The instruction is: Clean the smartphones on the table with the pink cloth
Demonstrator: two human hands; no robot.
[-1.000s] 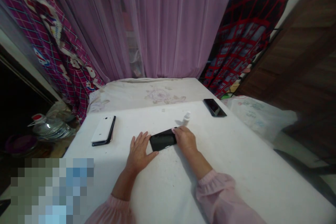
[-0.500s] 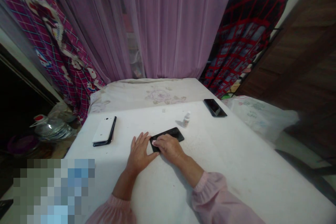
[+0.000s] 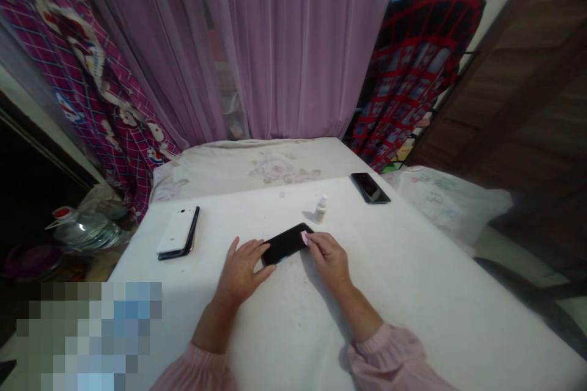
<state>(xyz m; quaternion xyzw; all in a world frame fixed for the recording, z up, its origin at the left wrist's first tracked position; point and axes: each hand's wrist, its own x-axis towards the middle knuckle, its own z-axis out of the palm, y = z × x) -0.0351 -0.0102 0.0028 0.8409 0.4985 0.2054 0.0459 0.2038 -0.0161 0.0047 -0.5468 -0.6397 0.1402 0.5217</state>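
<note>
A black smartphone lies screen up on the white table cover, slightly slanted. My left hand rests at its left end, fingers spread, with fingertips and thumb against the edges. My right hand pinches a small pink piece of cloth or pad at the phone's right end; its exact material is too small to tell. Just behind the phone stands a small white bottle, upright and apart from both hands.
Stacked phones, a white one on top, lie at the left. Another black phone sits at the back right. A water jug stands left, beyond the table's edge. A purple curtain hangs behind.
My right hand has moved from the phone's left part to its right end with the pink piece, uncovering the screen. My left hand stays at the left end. The view has shifted slightly.
</note>
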